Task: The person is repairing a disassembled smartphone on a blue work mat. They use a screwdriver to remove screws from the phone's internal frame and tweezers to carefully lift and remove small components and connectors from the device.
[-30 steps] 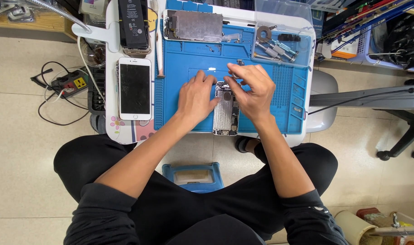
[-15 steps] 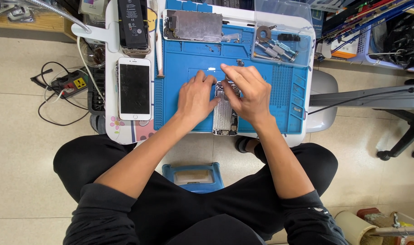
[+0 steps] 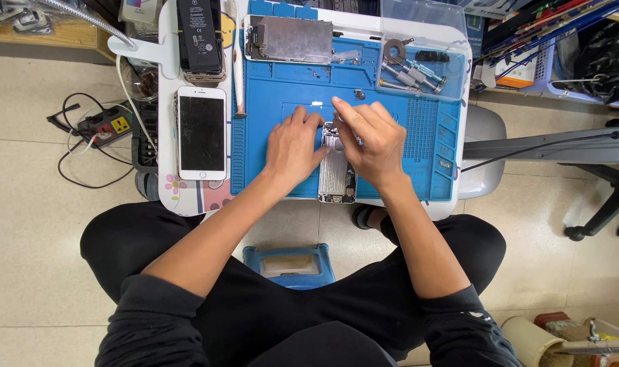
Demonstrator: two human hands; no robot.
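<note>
Both hands are on the opened phone chassis (image 3: 336,170), which lies upright on the blue work mat (image 3: 275,102) near the front edge of the white tabletop (image 3: 168,81). My left hand (image 3: 292,146) rests flat on the mat against the chassis's left side, fingers loosely together. My right hand (image 3: 372,139) covers its upper part; can't tell what the fingertips are pinching, if anything. A white phone (image 3: 201,132) lies left of the mat, and a clear tray of tools (image 3: 418,68) sits at the back right.
</note>
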